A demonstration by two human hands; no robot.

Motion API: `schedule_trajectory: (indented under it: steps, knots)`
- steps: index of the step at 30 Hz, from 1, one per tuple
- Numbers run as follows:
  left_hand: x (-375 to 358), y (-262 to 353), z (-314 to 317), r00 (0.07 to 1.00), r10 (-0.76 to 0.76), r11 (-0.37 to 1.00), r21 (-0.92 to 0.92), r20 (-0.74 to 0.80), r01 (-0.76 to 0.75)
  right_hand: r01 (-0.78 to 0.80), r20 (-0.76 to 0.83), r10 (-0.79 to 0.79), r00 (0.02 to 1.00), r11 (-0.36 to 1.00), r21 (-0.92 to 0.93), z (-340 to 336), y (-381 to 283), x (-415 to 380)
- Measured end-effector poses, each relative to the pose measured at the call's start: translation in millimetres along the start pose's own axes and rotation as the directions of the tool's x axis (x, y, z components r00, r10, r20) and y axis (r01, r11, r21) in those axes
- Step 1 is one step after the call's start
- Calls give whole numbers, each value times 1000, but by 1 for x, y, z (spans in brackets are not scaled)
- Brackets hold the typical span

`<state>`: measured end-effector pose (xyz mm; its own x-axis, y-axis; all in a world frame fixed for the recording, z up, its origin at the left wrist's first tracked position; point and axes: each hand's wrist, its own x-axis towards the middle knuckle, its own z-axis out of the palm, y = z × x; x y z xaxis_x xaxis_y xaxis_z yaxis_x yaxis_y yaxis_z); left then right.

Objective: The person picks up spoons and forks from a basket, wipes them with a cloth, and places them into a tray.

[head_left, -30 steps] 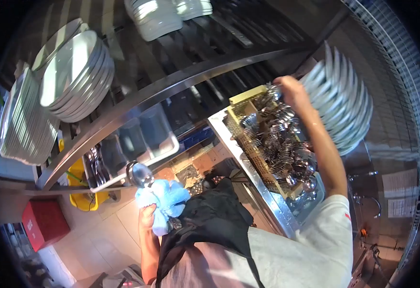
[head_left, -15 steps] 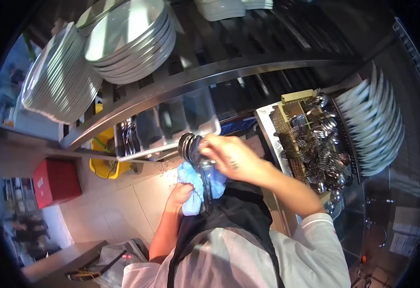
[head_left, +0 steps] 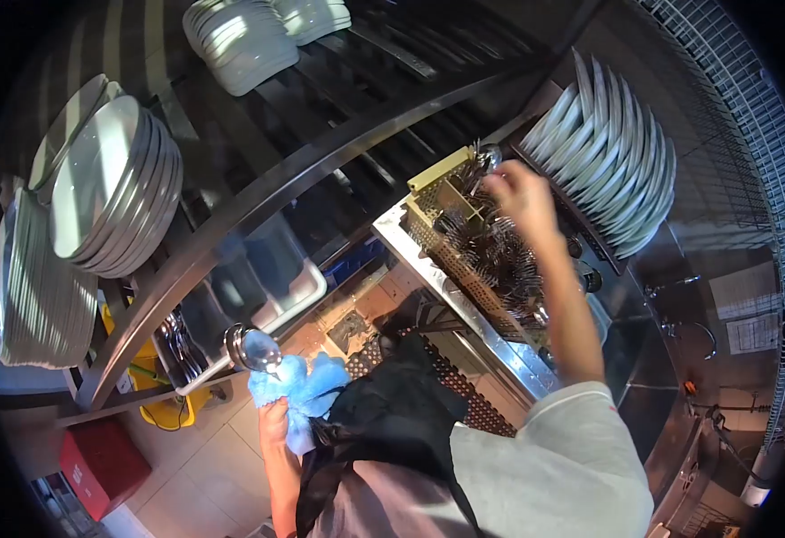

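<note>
My left hand [head_left: 273, 421] is closed round a bunched blue cloth [head_left: 298, 390]. Several metal spoons [head_left: 253, 350] stick out of the top of the cloth, bowls up, their handles hidden in it. My right hand [head_left: 523, 193] is over the far end of a yellowish perforated cutlery basket [head_left: 442, 175], its fingers curled in among the cutlery. Whatever those fingers pinch is too small to make out. Forks and spoons [head_left: 500, 247] lie heaped in the basket's compartments.
White plates [head_left: 603, 152] stand on edge in a rack beyond the basket. Bowls [head_left: 119, 193] and dishes [head_left: 38, 287] are stacked on the slatted metal shelf [head_left: 321, 161]. Below it is a cutlery tray [head_left: 271, 309] with some cutlery [head_left: 179, 345]. A red box [head_left: 101, 466] sits on the floor.
My right hand has left the spoons at the cloth and moved right, into the cutlery basket. My left hand still holds cloth and spoons. The view has turned right.
</note>
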<state>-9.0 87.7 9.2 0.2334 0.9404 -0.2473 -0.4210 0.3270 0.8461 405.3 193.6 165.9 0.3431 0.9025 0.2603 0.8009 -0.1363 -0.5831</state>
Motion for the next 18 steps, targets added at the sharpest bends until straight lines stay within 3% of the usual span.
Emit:
schedule_trajectory:
  steps: [1,3,4,6,8,12,16,18]
  knots:
    - [-128,-36,-62,1000,-5,1000,-2,6,6,-34,-57,27,998,993,-110,-8,56,18]
    - [-128,-39,-57,1000,-13,1000,-2,20,13,-137,4,147,989,929,-344,-23,137,36]
    - [-120,-38,-52,999,-17,1000,1,30,17,-175,71,213,975,919,-352,-21,173,44]
    - [-96,-34,-35,998,-25,1000,7,53,25,-465,253,452,855,885,-10,-18,179,45]
    - [-82,-30,-28,997,-32,999,11,66,32,-566,395,464,793,801,194,-13,171,49]
    - [-71,-32,-11,996,-42,999,21,78,41,-490,373,442,816,871,40,4,175,56]
    - [-9,-20,36,996,-52,999,16,74,51,-549,461,405,790,802,237,18,169,59]
    - [-3,-20,42,996,-59,998,20,70,58,-568,402,447,799,781,260,23,159,65]
